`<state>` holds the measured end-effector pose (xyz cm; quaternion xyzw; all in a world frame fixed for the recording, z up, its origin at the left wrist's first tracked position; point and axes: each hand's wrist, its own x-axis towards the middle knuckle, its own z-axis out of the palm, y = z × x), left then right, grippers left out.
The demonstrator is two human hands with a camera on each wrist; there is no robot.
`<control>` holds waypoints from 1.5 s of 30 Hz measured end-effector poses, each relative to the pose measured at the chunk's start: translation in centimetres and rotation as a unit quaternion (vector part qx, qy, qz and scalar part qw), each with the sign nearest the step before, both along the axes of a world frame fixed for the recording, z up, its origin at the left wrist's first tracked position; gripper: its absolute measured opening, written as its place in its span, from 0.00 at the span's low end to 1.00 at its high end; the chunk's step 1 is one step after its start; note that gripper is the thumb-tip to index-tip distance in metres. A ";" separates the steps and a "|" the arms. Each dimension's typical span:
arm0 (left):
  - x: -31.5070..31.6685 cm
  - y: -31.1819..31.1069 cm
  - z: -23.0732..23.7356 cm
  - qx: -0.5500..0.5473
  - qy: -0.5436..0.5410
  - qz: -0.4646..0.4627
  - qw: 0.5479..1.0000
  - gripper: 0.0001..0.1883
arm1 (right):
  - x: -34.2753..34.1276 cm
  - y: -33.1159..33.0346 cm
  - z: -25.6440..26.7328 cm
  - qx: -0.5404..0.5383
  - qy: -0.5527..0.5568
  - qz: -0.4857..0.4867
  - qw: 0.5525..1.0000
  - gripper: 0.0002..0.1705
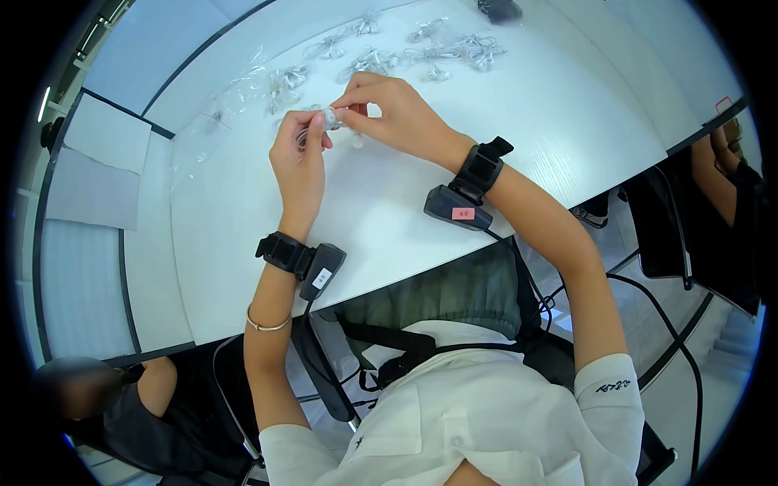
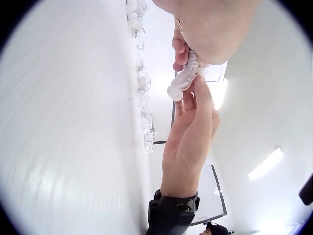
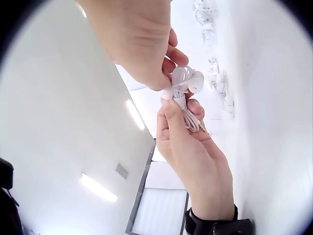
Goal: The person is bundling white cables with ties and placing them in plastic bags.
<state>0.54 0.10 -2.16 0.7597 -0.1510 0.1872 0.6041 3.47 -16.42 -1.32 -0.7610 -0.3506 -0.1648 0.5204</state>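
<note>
Both hands are raised together over the white table (image 1: 389, 211), working on one pair of white wired earphones (image 3: 180, 102). Its cable is wound into a small bundle, with turns wrapped round the middle and loops sticking out at both ends. My left hand (image 1: 298, 162) grips the bundle between thumb and fingers. From the other side, my right hand (image 1: 401, 117) pinches a thin strand of cable close to the earbuds. One rounded earbud (image 3: 195, 82) shows beside the loops in the right wrist view. Part of the bundle is hidden behind the left fingers.
Several more bundled white earphones (image 1: 369, 63) lie along the far part of the table. Clear plastic bags (image 1: 227, 109) lie at the left, and a dark object (image 1: 498, 10) sits at the far edge. Other people sit at both sides; a black cable (image 1: 689, 348) hangs at the right.
</note>
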 end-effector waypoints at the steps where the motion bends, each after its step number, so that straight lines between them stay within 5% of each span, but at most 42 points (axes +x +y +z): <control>1: 0.0 0.0 0.0 -0.002 -0.001 -0.001 1.000 0.08 | -0.1 0.0 0.2 -0.011 -0.008 -0.004 1.000 0.08; 45: 0.2 0.0 -0.2 -0.021 0.035 -0.005 0.999 0.08 | 1.1 0.6 -2.2 0.093 0.112 0.032 0.989 0.07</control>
